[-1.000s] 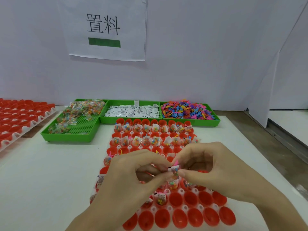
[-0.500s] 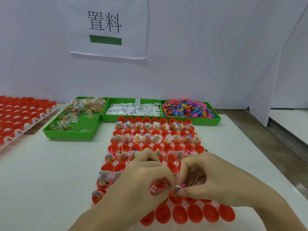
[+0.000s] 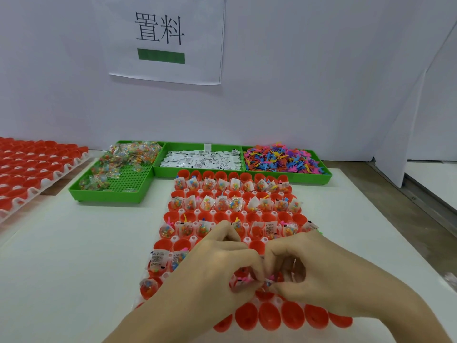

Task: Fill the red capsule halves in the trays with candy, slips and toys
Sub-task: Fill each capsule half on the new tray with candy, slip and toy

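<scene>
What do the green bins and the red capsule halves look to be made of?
Green bins: likely rigid moulded plastic, matte, judging by the even colour and the gridded floor of the left one. Red capsule halves: probably thin plastic, slightly glossy, with soft highlights on smooth curved walls.

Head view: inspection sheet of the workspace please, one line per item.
Surface: white table, bare at front left.
Job's things: capsule tray in front of the person, far rows filled, nearest row of red halves bare; three green bins behind it hold candy packets, paper slips, plastic toys.
Clutter: second tray of red halves at the left edge, no filling seen in them.
Grippers: left hand and right hand meet over the near rows, fingers curled, pinching small pieces including a pink toy.
Cables: nothing seen.
Surroundings: white wall with a paper sign; white partition at right.
</scene>
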{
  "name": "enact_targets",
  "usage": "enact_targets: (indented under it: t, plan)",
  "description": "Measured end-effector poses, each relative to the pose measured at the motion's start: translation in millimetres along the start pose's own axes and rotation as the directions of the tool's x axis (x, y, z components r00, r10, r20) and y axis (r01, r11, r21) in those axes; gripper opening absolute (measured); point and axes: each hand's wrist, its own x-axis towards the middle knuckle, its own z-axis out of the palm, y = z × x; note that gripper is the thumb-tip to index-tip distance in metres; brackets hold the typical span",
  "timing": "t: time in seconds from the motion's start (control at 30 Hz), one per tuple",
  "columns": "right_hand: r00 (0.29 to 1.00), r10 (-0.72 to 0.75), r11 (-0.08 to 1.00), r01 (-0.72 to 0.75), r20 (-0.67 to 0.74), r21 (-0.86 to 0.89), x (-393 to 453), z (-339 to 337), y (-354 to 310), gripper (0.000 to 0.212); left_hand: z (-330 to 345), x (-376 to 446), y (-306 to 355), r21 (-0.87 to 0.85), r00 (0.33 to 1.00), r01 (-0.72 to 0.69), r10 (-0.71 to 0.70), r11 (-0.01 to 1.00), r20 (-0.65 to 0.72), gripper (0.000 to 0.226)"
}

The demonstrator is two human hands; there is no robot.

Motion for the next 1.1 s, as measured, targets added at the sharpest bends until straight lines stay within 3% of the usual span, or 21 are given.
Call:
enact_targets:
  t: [0.27, 0.8, 1.1]
  plan:
    - [0.999, -0.035, 0.999, 0.035, 0.020, -0.015, -2, -3, 0, 0.015, 8, 2, -10, 0.061, 0.994, -0.101, 0.103, 0.993, -0.037, 0.015]
    - [0.998, -0.058, 0.995, 0.059, 0.021, -0.084, 1, 1, 4, 0.012, 14, 1, -5, 0.160, 0.996, -0.080, 0.086, 0.984, -0.035, 0.016]
    - [0.998, -0.070, 0.988, 0.070, 0.003, -0.139, 1, 3, 9, 0.013, 17, 1, -7, 0.120, 0.997, -0.029, 0.038, 0.992, -0.072, 0.018]
